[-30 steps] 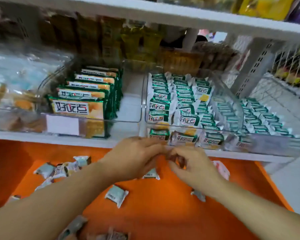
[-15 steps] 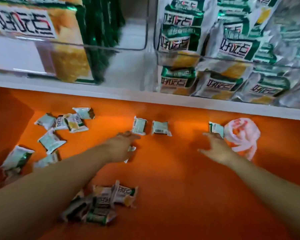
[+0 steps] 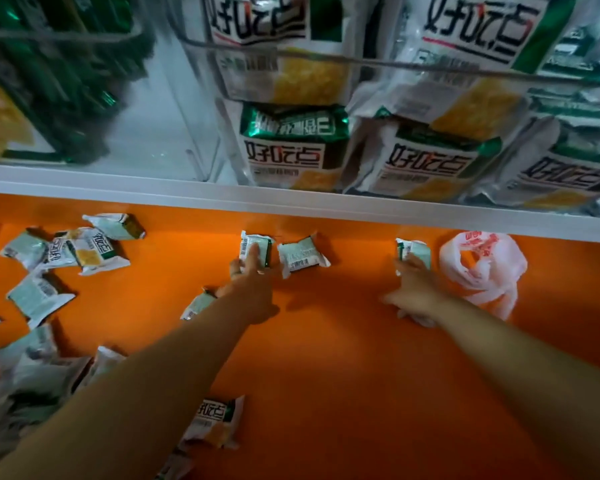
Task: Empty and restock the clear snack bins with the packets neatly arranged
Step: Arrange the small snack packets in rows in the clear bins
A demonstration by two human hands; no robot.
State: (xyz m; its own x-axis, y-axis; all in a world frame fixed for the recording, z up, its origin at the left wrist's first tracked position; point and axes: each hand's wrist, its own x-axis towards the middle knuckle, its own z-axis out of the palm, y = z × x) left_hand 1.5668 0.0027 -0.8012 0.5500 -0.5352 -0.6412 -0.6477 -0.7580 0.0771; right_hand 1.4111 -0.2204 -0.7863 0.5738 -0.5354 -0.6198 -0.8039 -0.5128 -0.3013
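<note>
- Left hand (image 3: 253,289): nearer the centre packet (image 3: 262,244). Your fingers are laid out straight on its top face and nothing is gripped.
- Right hand (image 3: 418,289): fingers spread and extended, their tips on the near edge of the right packet (image 3: 417,249). No closed hold. Something white shows under the palm, and I cannot tell what it is.
- Key relation: each packet lies straight ahead of its hand, toward the counter's (image 3: 343,341) back edge under the shelf lip (image 3: 291,199). Both long axes run roughly fore-and-aft, in line with your fingers, so I judge a rake back toward you would suit.
- Spare packet (image 3: 302,258): just right of the centre packet, barcode up, turned crosswise. Your left hand is the nearer one.
- Packets: small pillow pouches of glossy crinkled film, pale green and white, with flat sealed ends. They are probably light and slippery.
- Loose packets (image 3: 94,251): heaped along the counter's left edge.
- Bag (image 3: 482,265): thin white plastic, crumpled, just right of the right packet.
- Bin (image 3: 326,57): clear and rigid, on the shelf above, holding larger pouches.
- Counter: smooth, matte orange.
</note>
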